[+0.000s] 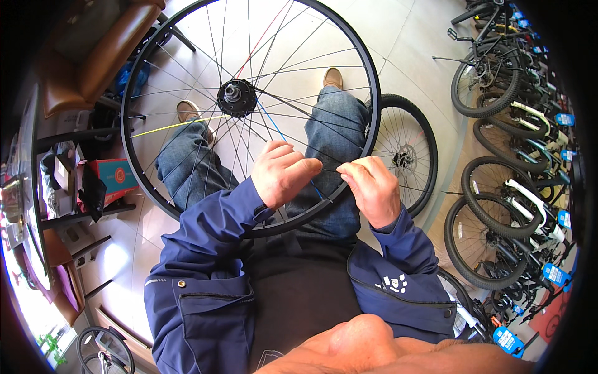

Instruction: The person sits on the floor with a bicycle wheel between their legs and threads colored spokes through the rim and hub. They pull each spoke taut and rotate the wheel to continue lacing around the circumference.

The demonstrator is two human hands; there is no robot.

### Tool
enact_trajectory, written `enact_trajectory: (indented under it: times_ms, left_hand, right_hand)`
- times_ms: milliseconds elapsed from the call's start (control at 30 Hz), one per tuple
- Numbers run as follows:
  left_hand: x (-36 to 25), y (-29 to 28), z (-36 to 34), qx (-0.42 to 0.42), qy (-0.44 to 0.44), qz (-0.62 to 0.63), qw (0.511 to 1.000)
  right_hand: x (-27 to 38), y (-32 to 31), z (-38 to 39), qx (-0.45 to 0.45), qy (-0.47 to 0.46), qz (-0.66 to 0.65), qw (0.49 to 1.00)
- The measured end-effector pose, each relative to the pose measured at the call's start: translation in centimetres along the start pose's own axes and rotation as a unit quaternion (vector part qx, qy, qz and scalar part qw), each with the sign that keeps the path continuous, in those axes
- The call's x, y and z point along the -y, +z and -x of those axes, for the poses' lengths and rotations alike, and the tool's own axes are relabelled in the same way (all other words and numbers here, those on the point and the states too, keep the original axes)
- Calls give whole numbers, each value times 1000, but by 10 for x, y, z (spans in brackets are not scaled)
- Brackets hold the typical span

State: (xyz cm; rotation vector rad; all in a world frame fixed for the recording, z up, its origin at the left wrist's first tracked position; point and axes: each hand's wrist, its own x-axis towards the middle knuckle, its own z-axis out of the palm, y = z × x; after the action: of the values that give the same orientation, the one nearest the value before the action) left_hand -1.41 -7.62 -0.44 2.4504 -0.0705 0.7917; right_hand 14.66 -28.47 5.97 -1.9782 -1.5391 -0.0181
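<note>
Wheel with a large black hoop rim (pixel 375 93) sits over the lap and blue denim trousers (pixel 329 118), and we see its dark round metal hub (pixel 232 107) beyond the hands. Thin metal spokes (pixel 284 105) join hub and rim all round, mostly dark, with a yellow spoke (pixel 177 125), a red spoke (pixel 271 30) and a blue spoke (pixel 271 118) among them. We judge the lacing well advanced; the rim is still tyreless, and spoke tension does not show. Near the rim's right side, the left hand (pixel 280 176) is curled, thumb against forefinger; the right hand (pixel 372 190), just beside it, is pinched narrow. We cannot fairly tell whether their fingertips grip a spoke.
</note>
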Motion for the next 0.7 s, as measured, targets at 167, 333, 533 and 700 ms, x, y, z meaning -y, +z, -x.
enact_trajectory:
  times_ms: [167,333,533,700]
  left_hand:
    - [1,1,1,6,2,-1,1000]
    - [0,1,1,2,-2,-5,1000]
    - [1,-1,0,-2,8,4,1000]
    - [0,-4,-3,-9,22,6,1000]
  right_hand:
    - [-5,5,1,30,27,-42,998]
    - [-6,8,3,22,66,-111,991]
    - [-5,13,5,-12,12,-56,998]
    - [-9,16,13,9,42,-66,997]
